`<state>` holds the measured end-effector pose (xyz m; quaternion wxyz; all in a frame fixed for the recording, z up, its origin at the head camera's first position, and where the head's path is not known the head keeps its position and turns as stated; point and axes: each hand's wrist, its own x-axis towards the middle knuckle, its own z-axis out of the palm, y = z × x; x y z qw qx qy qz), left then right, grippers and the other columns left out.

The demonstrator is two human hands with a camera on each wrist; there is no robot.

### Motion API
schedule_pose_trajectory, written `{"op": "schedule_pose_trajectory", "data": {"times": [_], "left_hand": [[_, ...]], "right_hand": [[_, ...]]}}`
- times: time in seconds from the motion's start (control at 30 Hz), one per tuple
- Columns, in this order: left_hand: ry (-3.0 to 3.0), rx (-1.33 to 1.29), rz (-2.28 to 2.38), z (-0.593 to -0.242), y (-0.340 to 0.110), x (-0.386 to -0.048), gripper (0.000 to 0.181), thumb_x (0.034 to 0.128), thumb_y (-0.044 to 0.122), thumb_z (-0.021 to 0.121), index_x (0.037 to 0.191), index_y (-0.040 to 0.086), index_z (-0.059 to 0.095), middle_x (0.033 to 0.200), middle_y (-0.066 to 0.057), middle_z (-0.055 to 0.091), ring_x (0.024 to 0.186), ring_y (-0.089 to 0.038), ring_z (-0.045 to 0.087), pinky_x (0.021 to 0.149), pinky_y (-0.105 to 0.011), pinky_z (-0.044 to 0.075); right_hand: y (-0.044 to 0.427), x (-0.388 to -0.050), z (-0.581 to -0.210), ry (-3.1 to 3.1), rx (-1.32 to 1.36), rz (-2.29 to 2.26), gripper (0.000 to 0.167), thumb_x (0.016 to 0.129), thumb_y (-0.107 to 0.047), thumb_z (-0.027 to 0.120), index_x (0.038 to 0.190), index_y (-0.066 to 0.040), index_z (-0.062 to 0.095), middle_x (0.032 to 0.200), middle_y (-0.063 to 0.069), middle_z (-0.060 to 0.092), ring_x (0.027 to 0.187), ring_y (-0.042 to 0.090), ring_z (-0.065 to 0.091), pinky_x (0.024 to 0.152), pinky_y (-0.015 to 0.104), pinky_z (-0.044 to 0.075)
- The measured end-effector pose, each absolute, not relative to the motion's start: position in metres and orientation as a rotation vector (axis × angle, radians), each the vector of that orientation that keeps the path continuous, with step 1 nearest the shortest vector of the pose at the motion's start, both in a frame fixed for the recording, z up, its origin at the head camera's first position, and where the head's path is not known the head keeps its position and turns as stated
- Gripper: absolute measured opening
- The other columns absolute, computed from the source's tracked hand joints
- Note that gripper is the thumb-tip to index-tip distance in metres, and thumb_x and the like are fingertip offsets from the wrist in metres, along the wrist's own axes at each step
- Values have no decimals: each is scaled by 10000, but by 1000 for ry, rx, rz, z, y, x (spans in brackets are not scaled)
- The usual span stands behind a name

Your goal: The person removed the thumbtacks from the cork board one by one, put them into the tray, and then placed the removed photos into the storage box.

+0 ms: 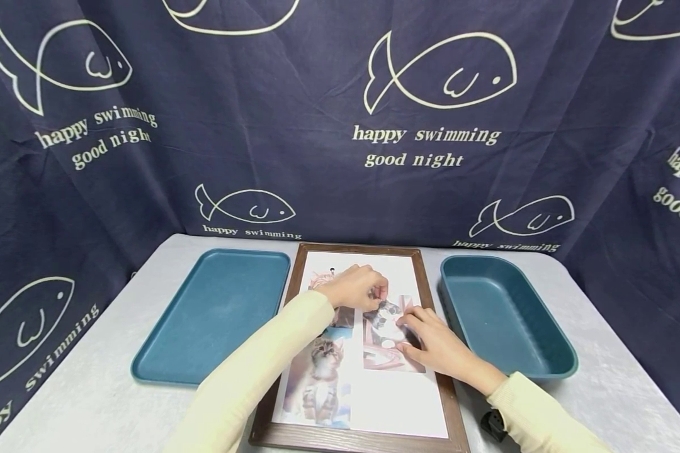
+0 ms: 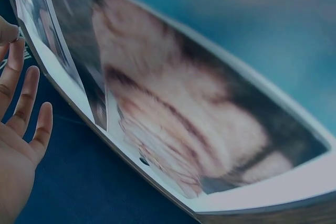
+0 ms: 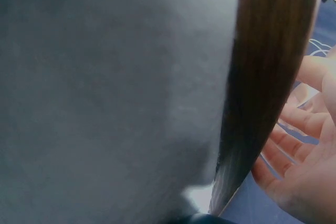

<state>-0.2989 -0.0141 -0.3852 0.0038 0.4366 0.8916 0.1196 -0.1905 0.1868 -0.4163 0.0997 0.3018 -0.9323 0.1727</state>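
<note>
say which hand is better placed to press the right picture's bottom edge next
Probably the right hand: it reaches over one side of the right picture, nearer its bottom, while the left hand is near its top.

At 7 o'clock in the head view, the left sleeve (image 1: 249,380) is long, plain and pale cream, softly creased, with a smooth-looking left cuff (image 1: 322,306) at the wrist. Between 4 and 5 o'clock, the right sleeve (image 1: 544,418) has the same cream cloth; its right cuff (image 1: 509,389) shows fine ribbing. A small, dark black piece (image 1: 493,425) sits at that cuff's 7 o'clock, too small to make out. The left hand (image 1: 356,286) and right hand (image 1: 439,346) are bare. At 9 o'clock in the left wrist view, slender fingers (image 2: 24,104) have rounded tips and creased joints.
</note>
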Motion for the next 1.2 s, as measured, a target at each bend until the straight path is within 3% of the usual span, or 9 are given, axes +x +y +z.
{"op": "schedule_pose_trajectory", "data": {"times": [0.57, 0.87, 1.2], "left_hand": [[2832, 1298, 399, -382, -48, -303, 41, 752, 198, 632, 787, 220, 641, 727, 150, 596, 666, -15, 518, 642, -181, 412], [2861, 1227, 458, -382, -71, -304, 70, 747, 183, 614, 752, 252, 603, 774, 135, 615, 766, -66, 554, 698, -237, 437], [2896, 1155, 535, -383, -100, -304, 67, 737, 170, 649, 727, 223, 610, 713, 123, 593, 616, -42, 514, 580, -216, 422]], "right_hand": [[189, -190, -416, -2758, 888, 508, 310, 779, -238, 691, 1040, -93, 610, 1115, 43, 542, 974, 174, 483, 783, 369, 435], [188, -189, -415, -2771, 890, 524, 323, 782, -228, 689, 1058, -79, 608, 1129, 60, 542, 1007, 198, 490, 814, 394, 441], [187, -190, -414, -2789, 892, 514, 330, 785, -230, 685, 1069, -84, 604, 1140, 61, 535, 1008, 199, 488, 817, 395, 443]]}}
